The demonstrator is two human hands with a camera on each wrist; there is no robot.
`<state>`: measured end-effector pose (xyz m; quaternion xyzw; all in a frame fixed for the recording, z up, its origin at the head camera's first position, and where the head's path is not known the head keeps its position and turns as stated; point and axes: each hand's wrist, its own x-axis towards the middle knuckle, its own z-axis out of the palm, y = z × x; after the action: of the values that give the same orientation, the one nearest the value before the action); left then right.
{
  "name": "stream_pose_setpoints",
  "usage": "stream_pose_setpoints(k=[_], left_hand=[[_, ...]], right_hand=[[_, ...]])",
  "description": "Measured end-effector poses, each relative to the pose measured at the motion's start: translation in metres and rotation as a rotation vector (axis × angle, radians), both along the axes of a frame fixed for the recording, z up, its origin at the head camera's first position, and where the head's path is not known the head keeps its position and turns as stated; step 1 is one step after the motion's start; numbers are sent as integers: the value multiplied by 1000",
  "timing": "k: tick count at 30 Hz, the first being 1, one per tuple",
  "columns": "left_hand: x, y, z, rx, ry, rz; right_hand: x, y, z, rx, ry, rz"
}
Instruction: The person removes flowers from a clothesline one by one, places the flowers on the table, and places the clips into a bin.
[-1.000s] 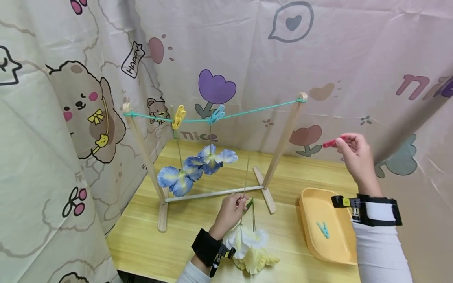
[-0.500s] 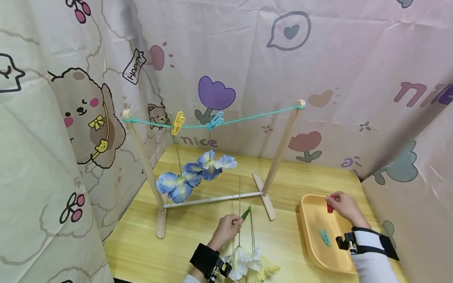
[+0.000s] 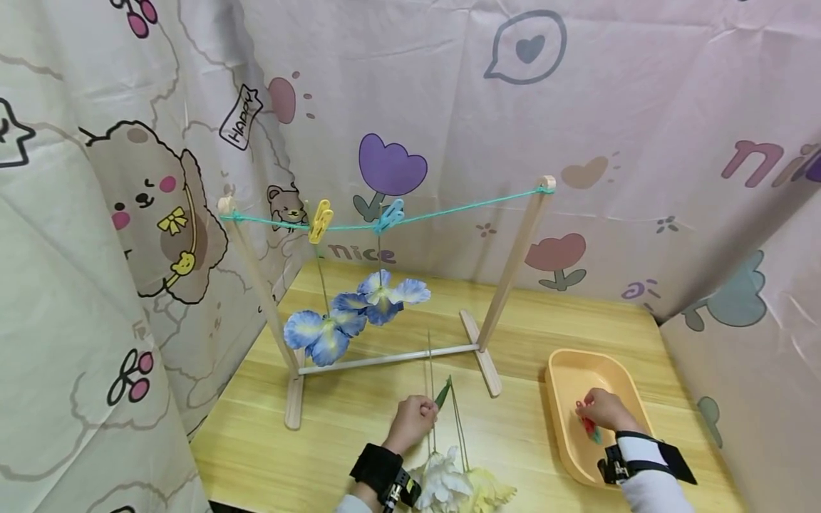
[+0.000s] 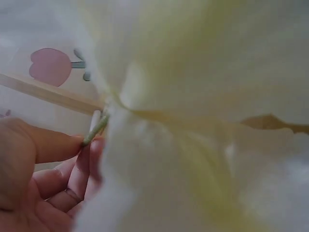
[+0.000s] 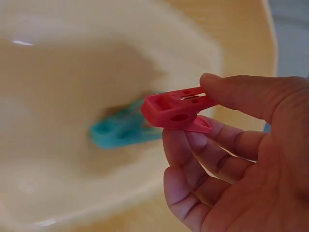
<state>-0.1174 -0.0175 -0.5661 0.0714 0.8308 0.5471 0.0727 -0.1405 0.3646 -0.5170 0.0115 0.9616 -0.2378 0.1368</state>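
In the head view my left hand (image 3: 410, 422) pinches the thin stem (image 3: 430, 363) of an artificial flower between thumb and fingers. Blooms hang head-down below it, one white (image 3: 442, 486) and one pale yellow (image 3: 492, 491). Beside the fingertips a green leaf (image 3: 443, 393) sticks up. Pale petals (image 4: 193, 145) fill most of the left wrist view. Over the yellow tray (image 3: 556, 420), my right hand (image 3: 606, 411) pinches a red clothespin (image 5: 176, 111) between thumb and fingers. A teal clothespin (image 5: 120, 130) lies on the tray's bottom, just beneath the red one.
Behind the hands stands a wooden rack (image 3: 513, 271) with a green cord (image 3: 462, 208). On the cord, a yellow clothespin (image 3: 320, 221) and a blue clothespin (image 3: 390, 216) each hold a blue flower (image 3: 326, 335) upside down. Printed curtains (image 3: 449, 107) enclose the table's back and sides.
My right hand has come down from beside the curtain into the tray, bringing the red clothespin. My left hand has lowered slightly with the flowers and moved a little left.
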Motion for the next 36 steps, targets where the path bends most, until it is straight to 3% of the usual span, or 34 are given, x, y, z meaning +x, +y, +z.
stream_pose_setpoints(k=[8,14,21,30,36], left_hand=[[5,0,-9,-63,10,8],[6,0,-11,-87,24,12],[6,-2,-11,-152,39,-26],[3,-4,-1,-184,11,-37],[3,-10,16,-205,11,-58]], right_hand=[[8,-5,-15,-33,-75,-47],[8,-8,-18,-8,-60,-42],[6,-9,-19,-34,-89,-46],[-3,-6,-18,-29,-119,-40],[-9,-6,-3,27,-116,-14]])
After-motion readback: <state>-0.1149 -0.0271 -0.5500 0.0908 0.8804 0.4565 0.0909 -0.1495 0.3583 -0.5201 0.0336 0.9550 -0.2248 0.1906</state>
